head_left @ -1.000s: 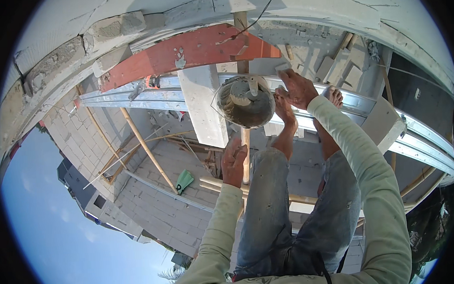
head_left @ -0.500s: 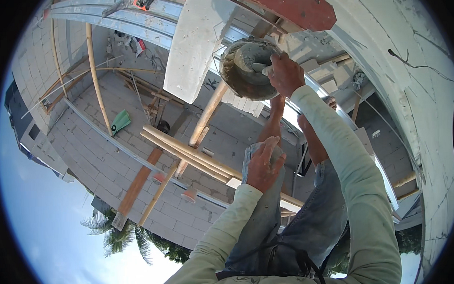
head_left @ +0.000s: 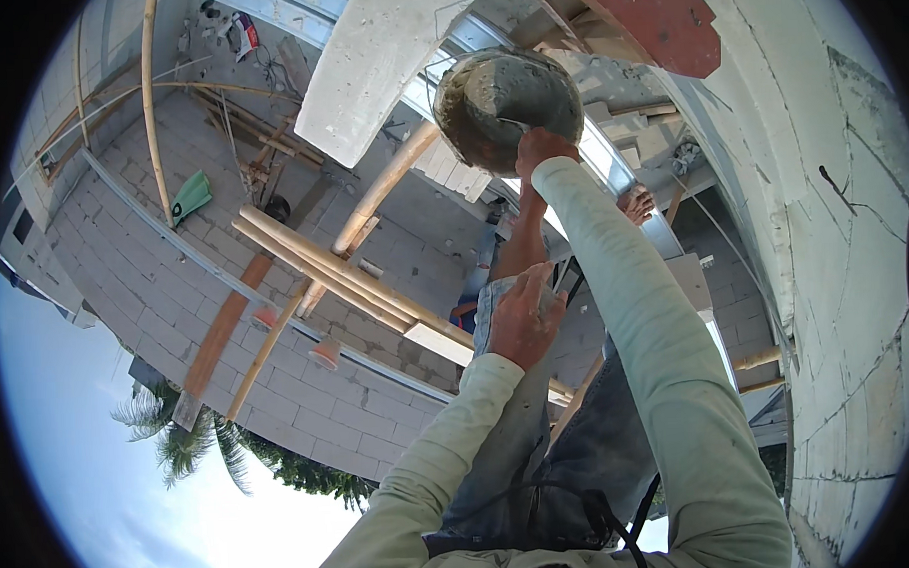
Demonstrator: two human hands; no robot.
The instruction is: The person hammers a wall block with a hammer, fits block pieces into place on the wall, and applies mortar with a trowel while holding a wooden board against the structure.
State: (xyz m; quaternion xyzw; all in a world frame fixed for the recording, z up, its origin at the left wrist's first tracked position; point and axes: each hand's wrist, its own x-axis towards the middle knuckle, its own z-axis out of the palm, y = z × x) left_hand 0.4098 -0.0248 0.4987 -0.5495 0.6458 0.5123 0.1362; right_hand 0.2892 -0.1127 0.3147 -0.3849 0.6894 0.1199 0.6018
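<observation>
My right hand (head_left: 546,151) is closed around the handle of a trowel (head_left: 512,125), whose blade is mostly sunk in wet grey mortar (head_left: 498,87). The mortar sits in a round, caked bucket (head_left: 455,119) beyond my knees. On my bent left knee lies my left hand (head_left: 524,320), fingers stretched out and holding nothing. One of my bare feet (head_left: 636,205) rests on a metal beam to the right of the bucket.
A pale block slab (head_left: 367,77) juts in left of the bucket. A red-brown plate (head_left: 656,27) is at the upper right, beside a light block wall (head_left: 834,271). Wooden poles (head_left: 344,273) cross below at left, above a drop to a lower floor (head_left: 327,359).
My right hand has turned, and the trowel blade is now mostly buried in the mortar. The left hand stays on the knee. The whole view has shifted, so the surroundings sit further left.
</observation>
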